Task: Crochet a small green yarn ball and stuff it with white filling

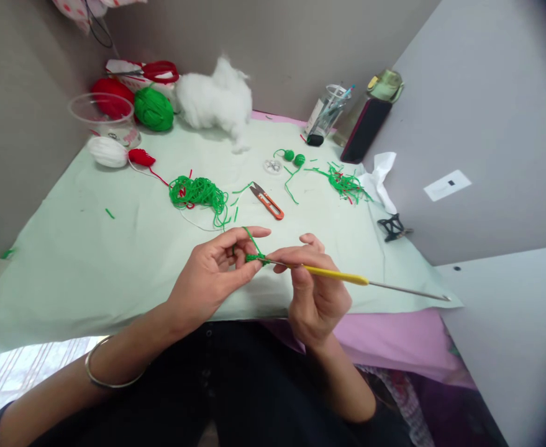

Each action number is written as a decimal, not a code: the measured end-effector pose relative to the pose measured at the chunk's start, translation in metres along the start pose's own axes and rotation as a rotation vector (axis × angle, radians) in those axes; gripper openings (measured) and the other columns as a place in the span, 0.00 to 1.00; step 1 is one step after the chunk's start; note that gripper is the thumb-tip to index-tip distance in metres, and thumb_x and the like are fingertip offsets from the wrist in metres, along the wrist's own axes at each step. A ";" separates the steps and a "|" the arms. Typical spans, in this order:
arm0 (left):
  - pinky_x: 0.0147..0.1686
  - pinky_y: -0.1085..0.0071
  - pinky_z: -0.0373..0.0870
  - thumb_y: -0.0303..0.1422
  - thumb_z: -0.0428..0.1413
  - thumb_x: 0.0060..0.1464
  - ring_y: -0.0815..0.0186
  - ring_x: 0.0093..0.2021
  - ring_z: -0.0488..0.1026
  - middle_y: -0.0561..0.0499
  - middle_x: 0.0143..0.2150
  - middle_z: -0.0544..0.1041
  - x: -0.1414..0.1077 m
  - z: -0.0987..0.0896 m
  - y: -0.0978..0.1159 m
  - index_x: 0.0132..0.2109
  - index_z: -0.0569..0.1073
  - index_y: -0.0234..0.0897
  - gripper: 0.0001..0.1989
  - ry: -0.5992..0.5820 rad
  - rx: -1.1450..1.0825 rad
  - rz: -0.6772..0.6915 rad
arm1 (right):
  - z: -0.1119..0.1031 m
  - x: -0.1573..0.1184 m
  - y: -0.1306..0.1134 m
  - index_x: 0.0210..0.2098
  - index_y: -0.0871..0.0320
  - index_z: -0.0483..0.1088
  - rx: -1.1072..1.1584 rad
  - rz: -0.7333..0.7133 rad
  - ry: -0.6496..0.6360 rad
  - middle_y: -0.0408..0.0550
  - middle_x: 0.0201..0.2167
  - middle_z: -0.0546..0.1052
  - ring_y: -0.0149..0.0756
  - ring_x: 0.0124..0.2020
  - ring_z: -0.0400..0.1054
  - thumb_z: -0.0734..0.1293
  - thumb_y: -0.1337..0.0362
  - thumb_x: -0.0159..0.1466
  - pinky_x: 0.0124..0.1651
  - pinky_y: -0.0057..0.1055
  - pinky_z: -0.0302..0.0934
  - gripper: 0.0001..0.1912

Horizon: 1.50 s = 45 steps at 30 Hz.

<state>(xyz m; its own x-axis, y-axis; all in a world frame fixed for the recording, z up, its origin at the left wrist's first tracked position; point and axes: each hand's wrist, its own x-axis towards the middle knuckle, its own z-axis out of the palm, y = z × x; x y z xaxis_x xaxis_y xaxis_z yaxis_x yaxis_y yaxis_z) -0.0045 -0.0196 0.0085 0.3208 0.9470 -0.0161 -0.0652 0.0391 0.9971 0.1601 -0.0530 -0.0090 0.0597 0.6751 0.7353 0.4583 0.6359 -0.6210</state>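
Between thumb and fingers, my left hand (212,264) pinches a small green crochet piece (253,257). A green strand runs from the piece up over the raised left index finger. My right hand (317,285) grips the yellow handle of a double-ended crochet hook (338,274). One metal end of the hook reaches the green piece; the other points off to the right. The fingers partly hide the piece, so its shape does not show well. Just beyond the hands lie orange thread snips (268,202) and a loose tangle of green yarn (200,194).
At the back left are a clear plastic cup (102,118), a green yarn ball (154,108), red scissors (161,71) and white stuffing (214,96). Two green crochet balls (294,158) lie mid-table. Yarn scraps (345,185), a phone (366,130) and a bottle (384,87) are right.
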 end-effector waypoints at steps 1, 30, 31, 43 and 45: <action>0.40 0.74 0.67 0.26 0.63 0.56 0.71 0.36 0.68 0.56 0.35 0.71 0.000 0.001 0.000 0.53 0.80 0.41 0.17 0.018 0.031 0.020 | 0.000 -0.001 0.001 0.46 0.52 0.72 -0.019 -0.019 -0.009 0.41 0.36 0.83 0.33 0.32 0.78 0.60 0.70 0.73 0.63 0.50 0.59 0.11; 0.38 0.77 0.68 0.31 0.67 0.56 0.73 0.36 0.67 0.54 0.37 0.70 0.004 -0.006 -0.003 0.56 0.82 0.47 0.20 -0.139 -0.401 -0.174 | 0.001 0.000 0.000 0.42 0.50 0.79 0.366 0.296 0.126 0.42 0.34 0.81 0.33 0.32 0.73 0.64 0.64 0.73 0.51 0.42 0.69 0.10; 0.39 0.77 0.69 0.31 0.67 0.56 0.72 0.36 0.68 0.54 0.37 0.71 0.003 -0.004 -0.004 0.56 0.82 0.49 0.20 -0.151 -0.373 -0.151 | 0.002 0.001 0.000 0.42 0.50 0.79 0.416 0.323 0.111 0.43 0.35 0.81 0.34 0.35 0.74 0.65 0.63 0.72 0.48 0.40 0.70 0.09; 0.38 0.74 0.69 0.29 0.66 0.54 0.70 0.37 0.69 0.53 0.37 0.74 0.003 -0.001 -0.001 0.58 0.80 0.44 0.23 -0.159 -0.498 -0.269 | 0.004 0.000 0.004 0.41 0.53 0.79 0.496 0.439 0.094 0.44 0.33 0.79 0.32 0.30 0.72 0.67 0.61 0.71 0.37 0.34 0.68 0.08; 0.36 0.74 0.69 0.30 0.66 0.53 0.70 0.35 0.68 0.52 0.37 0.74 0.004 -0.004 0.002 0.56 0.82 0.42 0.22 -0.229 -0.562 -0.343 | 0.001 0.004 0.007 0.39 0.54 0.77 0.559 0.489 0.106 0.43 0.30 0.77 0.31 0.27 0.70 0.67 0.59 0.70 0.34 0.33 0.68 0.08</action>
<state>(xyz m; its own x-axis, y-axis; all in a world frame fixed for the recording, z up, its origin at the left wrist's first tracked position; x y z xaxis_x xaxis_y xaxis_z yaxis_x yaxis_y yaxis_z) -0.0067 -0.0145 0.0101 0.5983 0.7628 -0.2453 -0.3839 0.5416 0.7478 0.1628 -0.0457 -0.0105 0.2390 0.9079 0.3445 -0.1601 0.3868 -0.9082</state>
